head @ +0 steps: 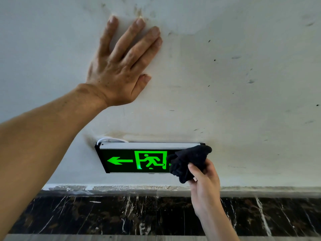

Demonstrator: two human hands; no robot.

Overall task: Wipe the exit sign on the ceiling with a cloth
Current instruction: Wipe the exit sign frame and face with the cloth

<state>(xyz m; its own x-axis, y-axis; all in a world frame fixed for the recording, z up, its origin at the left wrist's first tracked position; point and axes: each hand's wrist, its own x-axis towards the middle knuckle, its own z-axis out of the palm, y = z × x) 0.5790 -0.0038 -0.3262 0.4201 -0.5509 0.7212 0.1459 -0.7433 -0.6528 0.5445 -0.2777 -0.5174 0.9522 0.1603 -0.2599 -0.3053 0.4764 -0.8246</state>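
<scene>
Right hand (pixel 204 184) presses black cloth (pixel 188 161) on green-lit exit sign (pixel 135 160)

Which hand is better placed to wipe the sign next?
Right. The right hand holds the black cloth against the exit sign; the left hand lies flat on the ceiling, away from it.

Left hand (pixel 119 66) flat on ceiling (pixel 243 84), upper centre; sign (pixel 135 160) below; cloth (pixel 188 161) over sign's right end, right hand (pixel 205 185) beneath.

No readable words — only a green left arrow and running-figure pictogram on the exit sign (pixel 137 160).
</scene>
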